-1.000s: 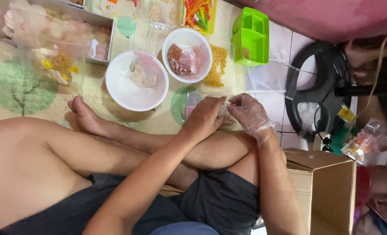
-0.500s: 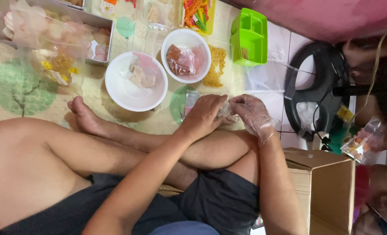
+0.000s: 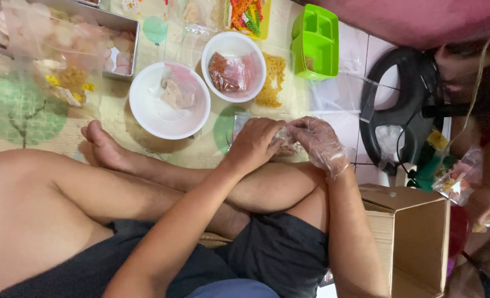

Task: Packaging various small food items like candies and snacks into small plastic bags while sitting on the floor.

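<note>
My left hand (image 3: 254,144) is bare and my right hand (image 3: 316,142) wears a thin clear plastic glove. Both are closed on a small clear plastic bag (image 3: 285,144) with pale snack pieces in it, held just above my crossed legs on the woven mat (image 3: 30,118). The bag is mostly hidden by my fingers. Just beyond my hands stand two white bowls: the nearer bowl (image 3: 151,113) holds a packet of beige pieces, and the farther bowl (image 3: 235,40) holds a packet of reddish-brown pieces.
A metal tray (image 3: 124,25) of pink and white crackers sits at the far left, beside a green compartment tray (image 3: 315,47) and a yellow tray of coloured sticks (image 3: 248,16). An open cardboard box (image 3: 416,232) stands at my right. Another person's hand (image 3: 485,204) holds a small filled packet (image 3: 458,177) near a black fan base (image 3: 405,110).
My hands have stayed on the bag, shifting only slightly. The other person's hand with the small packet has moved down at the right edge.
</note>
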